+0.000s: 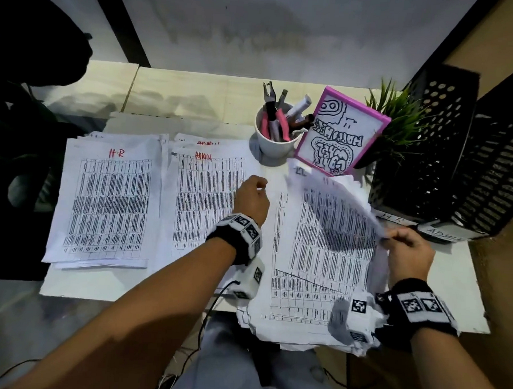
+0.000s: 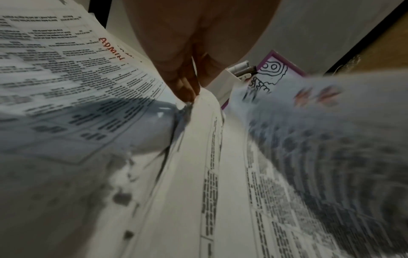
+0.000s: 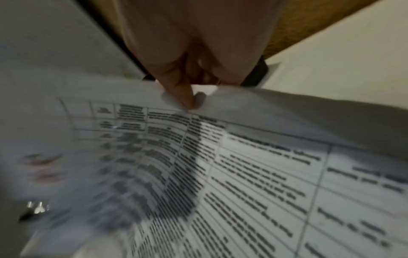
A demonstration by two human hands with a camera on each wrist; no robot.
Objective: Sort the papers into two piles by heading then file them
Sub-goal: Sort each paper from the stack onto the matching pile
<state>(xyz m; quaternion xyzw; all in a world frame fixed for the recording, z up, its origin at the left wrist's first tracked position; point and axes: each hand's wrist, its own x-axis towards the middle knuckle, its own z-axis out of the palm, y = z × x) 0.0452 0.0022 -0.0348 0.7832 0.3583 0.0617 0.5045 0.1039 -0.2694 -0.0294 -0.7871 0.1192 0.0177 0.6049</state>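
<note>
The right hand (image 1: 411, 253) pinches the right edge of a loose sheet (image 1: 334, 210), lifted and curling above the unsorted stack (image 1: 309, 292) at the near right of the desk (image 1: 440, 293). The left hand (image 1: 251, 197), fingers curled, pinches the right edge of the top page of the ADMIN pile (image 1: 204, 197) in the middle. The HR pile (image 1: 109, 204) lies flat to its left. Far right stand two black file racks (image 1: 459, 163) labelled HR and ADMIN, beside a cup of pens (image 1: 274, 144).

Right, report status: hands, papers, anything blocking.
Right hand pinches lifted sheet off unsorted stack. Left hand rests on ADMIN pile. HR pile alongside. Nothing blocking.
</note>
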